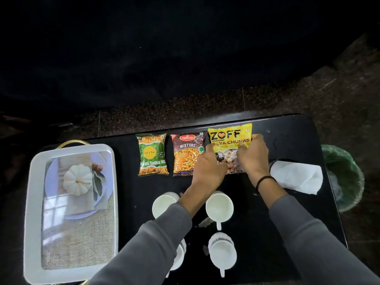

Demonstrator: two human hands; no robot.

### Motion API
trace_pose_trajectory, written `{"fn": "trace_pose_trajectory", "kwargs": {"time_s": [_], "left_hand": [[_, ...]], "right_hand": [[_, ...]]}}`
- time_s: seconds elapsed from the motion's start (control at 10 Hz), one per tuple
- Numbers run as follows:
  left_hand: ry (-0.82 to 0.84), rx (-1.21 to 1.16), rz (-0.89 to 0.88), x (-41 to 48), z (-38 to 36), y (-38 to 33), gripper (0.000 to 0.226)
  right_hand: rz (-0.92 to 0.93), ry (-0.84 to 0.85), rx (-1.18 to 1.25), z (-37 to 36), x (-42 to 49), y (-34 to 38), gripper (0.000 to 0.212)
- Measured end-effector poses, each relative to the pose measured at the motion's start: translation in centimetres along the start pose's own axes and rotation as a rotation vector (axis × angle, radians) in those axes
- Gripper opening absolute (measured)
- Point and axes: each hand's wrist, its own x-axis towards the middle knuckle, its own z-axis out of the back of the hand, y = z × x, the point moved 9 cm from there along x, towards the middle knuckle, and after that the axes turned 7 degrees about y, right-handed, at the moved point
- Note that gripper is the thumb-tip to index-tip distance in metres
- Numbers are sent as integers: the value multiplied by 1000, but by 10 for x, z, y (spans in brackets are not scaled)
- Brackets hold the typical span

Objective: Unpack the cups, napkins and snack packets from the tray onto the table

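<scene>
Head view, packet: the yellow plastic soya-chunks packet [230, 135] lay at the right end of the snack row on the black table [127, 182], just beside the brown mixture packet [188, 153].
Head view, step: probably squaring it up; best pressed flat, edges parallel to its neighbour, then released.
Head view, left hand [207, 161]: stretched forward, fingers curled on the packet's lower-left edge.
Head view, right hand [253, 155]: wrist turned inward, fingers pinching the packet's right side.

Black table [127, 182]: tray [33, 202] left, three snack packets [153, 155], four cups [219, 208], napkins [298, 175] right.
</scene>
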Motion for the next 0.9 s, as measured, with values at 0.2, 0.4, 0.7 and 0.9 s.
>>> {"fn": "trace_pose_trajectory", "kwargs": {"time_s": [0.2,0.4,0.7,0.9], "left_hand": [[22,115,-76,-3,-1,-4,59],[27,154,-118,-9,-1,-3,55],[-40,91,-189,-22,10,-2,45],[-90,10,-194,-46,28,2,28]], "right_hand": [[57,13,-180,-8,-6,12,48],[96,10,-261,-10,-12,15,48],[267,-58,-292,-3,-37,35,47],[394,18,-330,-11,-66,49,20]]}}
